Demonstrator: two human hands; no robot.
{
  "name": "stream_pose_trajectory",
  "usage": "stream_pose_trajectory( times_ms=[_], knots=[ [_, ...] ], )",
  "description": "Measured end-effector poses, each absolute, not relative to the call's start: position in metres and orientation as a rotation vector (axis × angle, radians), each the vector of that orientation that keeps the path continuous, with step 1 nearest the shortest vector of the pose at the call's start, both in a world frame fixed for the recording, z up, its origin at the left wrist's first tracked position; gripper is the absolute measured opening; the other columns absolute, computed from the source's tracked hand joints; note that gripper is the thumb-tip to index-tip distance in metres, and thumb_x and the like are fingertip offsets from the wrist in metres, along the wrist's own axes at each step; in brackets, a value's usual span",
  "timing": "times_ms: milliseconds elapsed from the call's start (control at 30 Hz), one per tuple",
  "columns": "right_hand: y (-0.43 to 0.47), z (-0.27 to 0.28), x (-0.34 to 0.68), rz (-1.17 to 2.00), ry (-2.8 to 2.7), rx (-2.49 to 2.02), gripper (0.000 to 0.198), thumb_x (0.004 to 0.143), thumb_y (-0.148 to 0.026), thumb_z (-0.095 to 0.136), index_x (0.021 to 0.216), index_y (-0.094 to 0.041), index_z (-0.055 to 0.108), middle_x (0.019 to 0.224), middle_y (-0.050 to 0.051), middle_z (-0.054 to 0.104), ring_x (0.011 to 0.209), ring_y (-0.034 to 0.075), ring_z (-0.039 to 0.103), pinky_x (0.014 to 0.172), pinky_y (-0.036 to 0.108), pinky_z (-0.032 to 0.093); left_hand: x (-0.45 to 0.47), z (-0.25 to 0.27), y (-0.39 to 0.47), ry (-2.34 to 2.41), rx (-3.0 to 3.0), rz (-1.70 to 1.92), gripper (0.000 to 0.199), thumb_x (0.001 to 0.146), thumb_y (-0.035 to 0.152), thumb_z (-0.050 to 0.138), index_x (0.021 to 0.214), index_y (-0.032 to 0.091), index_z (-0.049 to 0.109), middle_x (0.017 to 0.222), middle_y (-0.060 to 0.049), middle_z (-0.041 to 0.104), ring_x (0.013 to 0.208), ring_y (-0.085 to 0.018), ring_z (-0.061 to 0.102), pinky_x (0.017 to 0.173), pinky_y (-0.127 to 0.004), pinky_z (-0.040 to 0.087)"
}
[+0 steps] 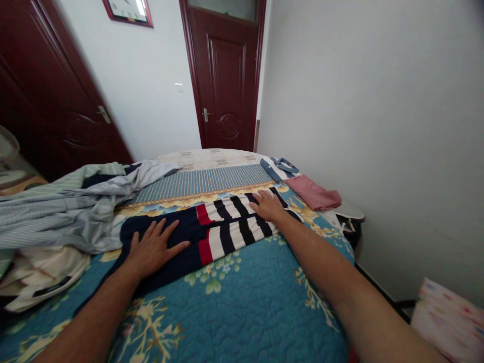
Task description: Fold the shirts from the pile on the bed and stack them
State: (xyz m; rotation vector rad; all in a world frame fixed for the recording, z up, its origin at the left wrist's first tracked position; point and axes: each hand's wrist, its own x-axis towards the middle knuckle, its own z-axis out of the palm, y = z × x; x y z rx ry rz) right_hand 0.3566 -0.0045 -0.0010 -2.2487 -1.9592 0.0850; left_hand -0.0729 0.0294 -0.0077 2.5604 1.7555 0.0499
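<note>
Blue floral quilt (242, 307) spread beneath the clothes. Striped clothes heap (86, 204) on its left, just beside the navy, red and white garment (217, 242), which lies flat mid-quilt. Cream garment (49, 272) at heap's near side. Pink folded garment (313, 193) and blue-and-white garment (278, 171) beyond its right end. Left hand (153, 248): grip wide, palm down on navy part. Right hand (269, 206): grip wide, on stripes.

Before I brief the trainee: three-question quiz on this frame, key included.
1. True or false: the right hand lies on the pink cloth.
2. The left hand rests on which part of the striped garment: A red, B navy, C white?
3. Fill in: between the navy part and the dark-and-white stripes, the bands are ____.

Key: 1 false, it lies on the striped garment; 2 B; 3 red.
</note>
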Motion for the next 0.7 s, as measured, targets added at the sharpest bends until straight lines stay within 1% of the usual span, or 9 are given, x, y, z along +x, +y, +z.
stream_pose_trajectory(
  times_ms=[100, 233, 333, 433, 500, 600, 700],
  knots=[
    [-0.006, -0.005, 0.386, -0.011, -1.869, -2.300, 0.065, 0.111, -0.061, 0.031, 0.165, -0.027, 0.045, 0.175, 0.012, 0.035, 0.161, 0.032, 0.028, 0.128, 0.059, 0.021, -0.073, -0.006, 0.028, 1.751, 2.560, 0.055, 0.095, 0.090, 0.084, 0.044, 0.169, 0.032, 0.040, 0.179, -0.017, 0.027, 0.165, -0.047, 0.020, 0.121, -0.082, 0.018],
    [-0.010, -0.006, 0.398, -0.061, -1.751, -2.366, 0.061, 0.111, -0.057, 0.033, 0.161, -0.025, 0.051, 0.172, 0.014, 0.040, 0.158, 0.034, 0.033, 0.126, 0.060, 0.026, -0.072, 0.000, 0.025, 1.749, 2.546, 0.044, 0.094, 0.091, 0.082, 0.048, 0.169, 0.031, 0.041, 0.178, -0.018, 0.028, 0.164, -0.048, 0.022, 0.121, -0.082, 0.019],
    [-0.016, 0.002, 0.389, -0.221, -1.682, -2.328, 0.056, 0.112, -0.050, 0.035, 0.154, -0.020, 0.058, 0.169, 0.018, 0.044, 0.156, 0.035, 0.036, 0.126, 0.061, 0.022, -0.065, 0.010, 0.018, 1.732, 2.578, 0.103, 0.092, 0.092, 0.079, 0.051, 0.169, 0.029, 0.041, 0.178, -0.017, 0.031, 0.164, -0.048, 0.022, 0.121, -0.082, 0.018],
    [-0.023, 0.011, 0.365, -0.334, -1.722, -2.171, 0.054, 0.112, -0.047, 0.036, 0.153, -0.019, 0.057, 0.170, 0.018, 0.043, 0.158, 0.034, 0.032, 0.129, 0.061, 0.016, -0.045, 0.018, 0.004, 1.553, 2.747, 0.278, 0.084, 0.098, 0.073, 0.047, 0.170, 0.032, 0.038, 0.179, -0.011, 0.029, 0.166, -0.042, 0.019, 0.128, -0.075, 0.012],
    [-0.026, 0.012, 0.343, -0.259, -1.846, -2.062, 0.057, 0.112, -0.050, 0.037, 0.158, -0.019, 0.052, 0.172, 0.017, 0.040, 0.160, 0.032, 0.029, 0.129, 0.061, 0.017, -0.027, 0.017, -0.007, 1.404, 2.826, 0.312, 0.081, 0.100, 0.071, 0.045, 0.170, 0.032, 0.037, 0.179, -0.008, 0.029, 0.167, -0.039, 0.018, 0.131, -0.070, 0.009],
    [-0.027, 0.003, 0.312, -0.022, -2.090, -1.945, 0.065, 0.110, -0.059, 0.039, 0.163, -0.022, 0.046, 0.175, 0.014, 0.034, 0.163, 0.034, 0.026, 0.129, 0.065, 0.017, -0.006, 0.008, -0.017, 1.293, 2.820, 0.189, 0.081, 0.101, 0.070, 0.045, 0.171, 0.029, 0.037, 0.177, -0.009, 0.034, 0.166, -0.039, 0.022, 0.131, -0.068, 0.013],
    [-0.023, -0.006, 0.303, 0.127, -2.169, -1.947, 0.068, 0.109, -0.065, 0.038, 0.165, -0.026, 0.044, 0.177, 0.011, 0.031, 0.164, 0.035, 0.024, 0.130, 0.066, 0.016, -0.002, -0.001, -0.018, 1.261, 2.802, 0.125, 0.078, 0.104, 0.068, 0.041, 0.172, 0.030, 0.034, 0.177, -0.008, 0.034, 0.166, -0.038, 0.023, 0.131, -0.067, 0.016]
  ],
)
